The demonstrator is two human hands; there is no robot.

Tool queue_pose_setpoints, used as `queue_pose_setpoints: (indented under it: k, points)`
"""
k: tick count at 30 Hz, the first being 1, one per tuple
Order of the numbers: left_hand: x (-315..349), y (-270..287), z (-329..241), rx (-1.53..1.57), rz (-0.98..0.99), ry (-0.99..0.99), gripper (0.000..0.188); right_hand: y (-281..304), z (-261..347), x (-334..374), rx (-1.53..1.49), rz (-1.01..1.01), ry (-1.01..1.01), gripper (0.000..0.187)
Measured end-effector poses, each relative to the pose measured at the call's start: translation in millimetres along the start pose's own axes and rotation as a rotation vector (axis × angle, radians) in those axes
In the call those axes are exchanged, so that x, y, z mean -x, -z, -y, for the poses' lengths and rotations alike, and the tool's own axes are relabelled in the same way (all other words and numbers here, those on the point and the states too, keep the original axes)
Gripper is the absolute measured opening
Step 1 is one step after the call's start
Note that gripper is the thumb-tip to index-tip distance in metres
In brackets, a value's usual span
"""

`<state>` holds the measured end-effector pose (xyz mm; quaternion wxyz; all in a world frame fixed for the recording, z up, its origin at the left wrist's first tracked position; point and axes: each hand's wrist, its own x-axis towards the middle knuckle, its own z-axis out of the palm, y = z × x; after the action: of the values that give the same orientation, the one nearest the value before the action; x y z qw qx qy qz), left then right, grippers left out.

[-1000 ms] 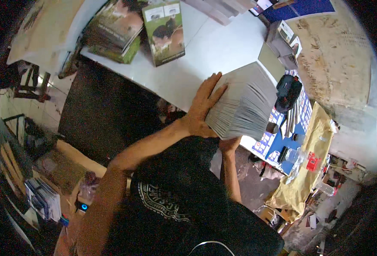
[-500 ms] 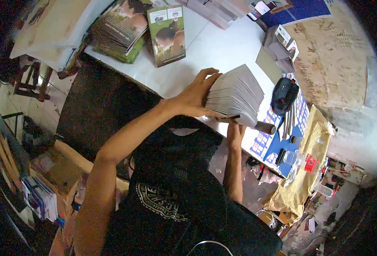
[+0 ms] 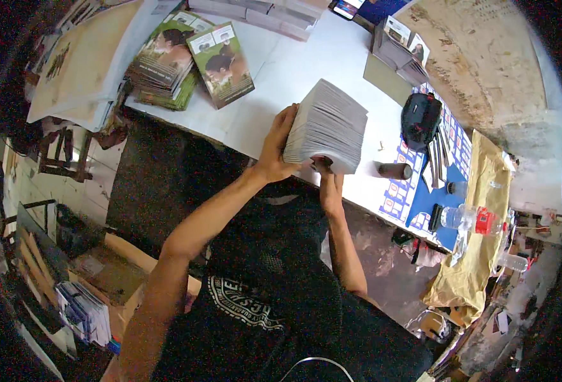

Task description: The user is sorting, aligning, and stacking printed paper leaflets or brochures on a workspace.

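A thick stack of pale grey-white paper sheets or thin booklets [image 3: 329, 124] is held up at the near edge of the white table. My left hand [image 3: 278, 149] is closed on its left side, the fingers partly hidden behind the sheets. From below, my right hand [image 3: 332, 188] grips the stack's near face; most of its fingers are hidden. Beside the stack to the right lies a dark cylinder [image 3: 395, 170]. Left of it, on the table, a green-and-brown printed leaflet [image 3: 221, 65] leans against a pile of similar leaflets [image 3: 160, 60].
On the right side of the table sit a black pouch [image 3: 420, 121], a blue mat [image 3: 428, 207] and plastic bottles [image 3: 456, 218]. Another stack of cards [image 3: 399, 54] stands at the far right. Brown paper [image 3: 469, 254] hangs along the right edge. Large sheets [image 3: 93, 63] project at the left.
The stack is more upright and its sheets less fanned. My left hand has shifted lower along its side. The whole view has shifted, and the dark cylinder now shows apart from the stack.
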<state>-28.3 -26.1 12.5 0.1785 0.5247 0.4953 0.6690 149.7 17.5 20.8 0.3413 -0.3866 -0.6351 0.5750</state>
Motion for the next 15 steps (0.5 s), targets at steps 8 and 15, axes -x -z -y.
queue_pose_setpoints:
  k: [8, 15]
  points:
    - [13, -16, -28, 0.192, -0.061, 0.059, 0.104, 12, -32, 19, 0.025, 0.155, 0.025, 0.035]
    - [-8, -8, -6, 0.070, -0.022, 0.044, 0.114, 4, -16, -4, 0.062, 0.122, 0.052, 0.034]
